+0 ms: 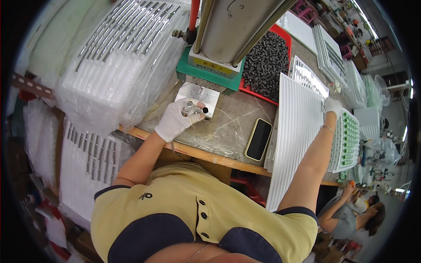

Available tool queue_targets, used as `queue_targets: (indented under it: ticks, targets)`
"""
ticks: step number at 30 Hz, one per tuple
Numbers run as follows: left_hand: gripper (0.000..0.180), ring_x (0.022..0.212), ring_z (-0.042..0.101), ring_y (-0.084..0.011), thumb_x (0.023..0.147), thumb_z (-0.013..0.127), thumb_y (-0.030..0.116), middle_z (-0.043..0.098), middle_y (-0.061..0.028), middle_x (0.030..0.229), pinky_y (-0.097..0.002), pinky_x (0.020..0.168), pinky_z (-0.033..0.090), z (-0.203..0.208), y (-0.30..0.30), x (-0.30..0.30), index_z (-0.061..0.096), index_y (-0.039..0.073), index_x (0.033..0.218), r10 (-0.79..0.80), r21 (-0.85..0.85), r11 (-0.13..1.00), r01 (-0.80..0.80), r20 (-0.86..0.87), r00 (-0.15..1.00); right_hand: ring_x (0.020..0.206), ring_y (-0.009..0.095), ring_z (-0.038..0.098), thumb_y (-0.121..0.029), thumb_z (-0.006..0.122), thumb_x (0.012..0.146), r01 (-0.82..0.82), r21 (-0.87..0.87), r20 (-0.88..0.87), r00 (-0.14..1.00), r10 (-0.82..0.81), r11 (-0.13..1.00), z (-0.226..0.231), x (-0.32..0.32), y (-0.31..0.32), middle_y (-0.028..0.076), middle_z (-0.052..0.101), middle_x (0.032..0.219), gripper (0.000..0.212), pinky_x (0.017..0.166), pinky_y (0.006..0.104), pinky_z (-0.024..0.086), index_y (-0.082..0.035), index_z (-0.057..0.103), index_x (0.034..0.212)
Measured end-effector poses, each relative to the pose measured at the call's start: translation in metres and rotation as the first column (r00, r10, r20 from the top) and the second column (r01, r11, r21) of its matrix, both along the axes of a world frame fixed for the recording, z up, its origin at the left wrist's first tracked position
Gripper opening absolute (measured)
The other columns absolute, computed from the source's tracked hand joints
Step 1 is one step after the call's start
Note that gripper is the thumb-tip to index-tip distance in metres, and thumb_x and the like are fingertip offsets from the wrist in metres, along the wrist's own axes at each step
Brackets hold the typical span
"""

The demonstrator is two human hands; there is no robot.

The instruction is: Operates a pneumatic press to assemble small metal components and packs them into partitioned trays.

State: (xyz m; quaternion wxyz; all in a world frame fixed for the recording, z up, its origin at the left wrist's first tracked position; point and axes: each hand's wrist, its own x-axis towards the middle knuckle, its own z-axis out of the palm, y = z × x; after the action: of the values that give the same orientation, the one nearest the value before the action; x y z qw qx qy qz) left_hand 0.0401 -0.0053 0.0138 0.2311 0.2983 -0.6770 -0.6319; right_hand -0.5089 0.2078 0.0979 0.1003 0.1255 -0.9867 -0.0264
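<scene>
My left hand, in a white fingerless-tipped glove, is closed around a shiny metal tube piece. A small dark round end shows by its fingertips; I cannot tell whether it is a plug or an open tube end. This hand is just in front of the metal base plate of a green press. My right hand, also gloved, reaches far right, beside a white ridged tray of shiny metal tubes. Its fingers are blurred, and what they touch is unclear.
A red bin of small black plastic sleeves stands behind the press's right side. A phone lies near the table edge. Bagged metal tubes are stacked at left. A white tray holds green pieces at right; another person sits beyond.
</scene>
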Motion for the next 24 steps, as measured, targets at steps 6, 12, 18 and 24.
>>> queue_targets:
  ticks: [6,12,18,24]
  targets:
    - [0.025,0.063,0.047,-0.0037,0.077,0.079,0.014,0.058,0.0042,0.069,-0.0209,0.059,0.042,0.007,0.006,0.0,0.07,0.006,0.099,0.051,0.033,0.998,-0.054,0.088,0.995,0.067,0.015,0.064,-0.015,0.061,0.083,-0.31,-0.657,0.028,0.901,0.433,0.687,0.069,0.245,-0.057,0.009,0.069,0.076,0.018,0.066,0.0276,0.05,-0.003,0.069,0.094]
    - [0.023,0.062,0.046,-0.0034,0.077,0.079,0.013,0.058,0.0045,0.07,-0.0214,0.057,0.041,0.008,0.007,0.009,0.07,0.006,0.097,-0.013,0.04,0.999,0.01,0.067,0.998,0.069,0.016,0.07,-0.004,0.072,0.074,-0.366,-0.833,0.185,0.522,0.833,0.414,-0.011,0.405,-0.091,0.009,0.07,0.081,0.022,0.063,0.0279,0.054,-0.005,0.065,0.095]
    - [0.024,0.062,0.047,-0.004,0.075,0.08,0.01,0.061,0.0034,0.072,-0.0201,0.058,0.042,0.001,0.014,0.012,0.07,0.005,0.096,0.042,-0.076,0.996,-0.035,0.098,0.994,0.073,0.024,0.069,-0.011,0.078,0.072,-0.52,-0.695,0.244,0.479,0.843,0.496,-0.036,0.424,-0.102,0.013,0.069,0.081,0.027,0.067,0.031,0.054,-0.005,0.064,0.095]
    - [0.035,0.066,0.047,-0.0027,0.066,0.087,0.009,0.063,0.0032,0.078,-0.0185,0.061,0.042,-0.016,0.019,0.002,0.069,0.004,0.095,0.092,-0.135,0.985,-0.105,-0.098,0.991,0.073,0.026,0.069,-0.011,0.078,0.074,-0.238,-0.88,0.29,0.412,0.863,0.41,-0.069,0.423,-0.094,0.013,0.069,0.081,0.028,0.067,0.0316,0.054,-0.006,0.063,0.098]
